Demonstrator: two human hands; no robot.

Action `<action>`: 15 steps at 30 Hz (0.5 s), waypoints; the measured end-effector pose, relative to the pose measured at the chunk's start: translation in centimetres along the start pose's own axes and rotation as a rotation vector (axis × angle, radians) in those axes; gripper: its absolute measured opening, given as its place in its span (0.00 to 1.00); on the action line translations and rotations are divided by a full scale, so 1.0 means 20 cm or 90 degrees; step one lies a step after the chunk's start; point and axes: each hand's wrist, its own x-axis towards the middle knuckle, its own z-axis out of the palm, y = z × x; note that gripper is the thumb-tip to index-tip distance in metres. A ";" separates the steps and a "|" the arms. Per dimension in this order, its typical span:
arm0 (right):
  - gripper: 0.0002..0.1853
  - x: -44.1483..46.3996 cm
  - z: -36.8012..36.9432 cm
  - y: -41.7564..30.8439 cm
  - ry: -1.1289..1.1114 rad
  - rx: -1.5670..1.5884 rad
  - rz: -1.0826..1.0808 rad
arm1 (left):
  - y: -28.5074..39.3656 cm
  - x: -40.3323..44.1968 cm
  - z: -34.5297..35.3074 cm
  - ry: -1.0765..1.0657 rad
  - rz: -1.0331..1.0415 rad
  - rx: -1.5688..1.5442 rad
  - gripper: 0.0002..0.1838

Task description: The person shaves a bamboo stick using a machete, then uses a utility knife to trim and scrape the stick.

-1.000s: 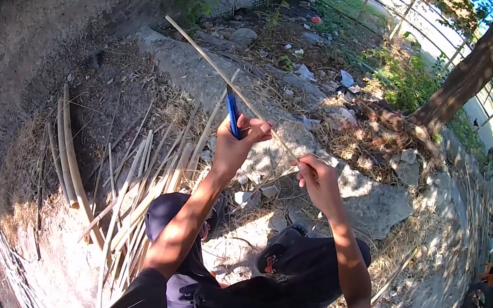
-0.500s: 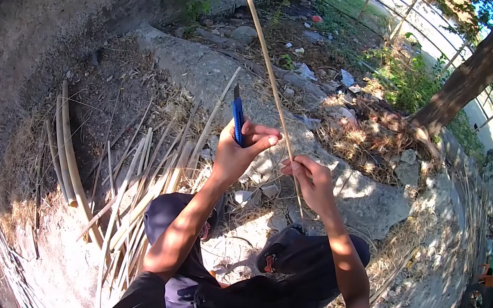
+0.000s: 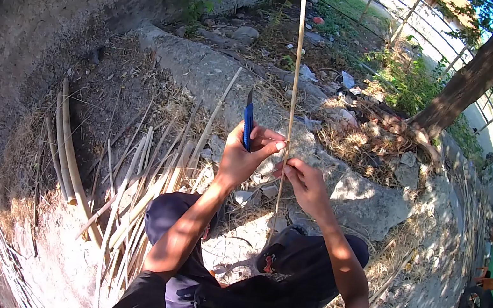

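Observation:
A long, thin bamboo strip [image 3: 297, 65] stands nearly upright before me, its top running out of view and its lower end down by my shoe. My right hand [image 3: 309, 191] is closed in a pinch around its lower part. Just above that, the fingertips of my left hand [image 3: 240, 161] meet at the strip, seemingly pinching it too. A blue utility knife [image 3: 247, 127] is tucked in the crook of my left thumb, blade out and pointing up, away from the strip.
Cut bamboo strips [image 3: 121, 215] lie in a loose pile to my left, beside thicker curved pieces [image 3: 69, 155]. A raised concrete slab [image 3: 198, 69] crosses ahead. Dry grass and litter lie beyond it, near a tree trunk [image 3: 475, 71]. A rough wall [image 3: 55, 20] rises at left.
The strip has swung from leaning left to almost vertical. My left hand, with the knife, has shifted slightly right; my right hand has moved slightly left and down.

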 end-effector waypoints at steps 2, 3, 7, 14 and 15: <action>0.10 0.00 0.01 0.00 0.006 -0.023 0.001 | 0.02 -0.01 0.00 0.007 0.015 0.050 0.16; 0.10 0.00 0.01 0.00 0.006 -0.023 0.000 | 0.07 -0.02 -0.01 0.002 0.012 0.150 0.15; 0.13 0.01 0.00 -0.06 0.045 0.027 0.014 | 0.12 -0.03 -0.05 -0.011 0.072 0.425 0.21; 0.15 0.16 -0.08 -0.05 0.118 0.113 -0.033 | 0.19 -0.03 -0.04 -0.046 0.165 0.633 0.15; 0.15 0.18 -0.14 -0.07 0.124 0.080 -0.009 | 0.18 -0.03 -0.04 -0.051 0.132 0.644 0.15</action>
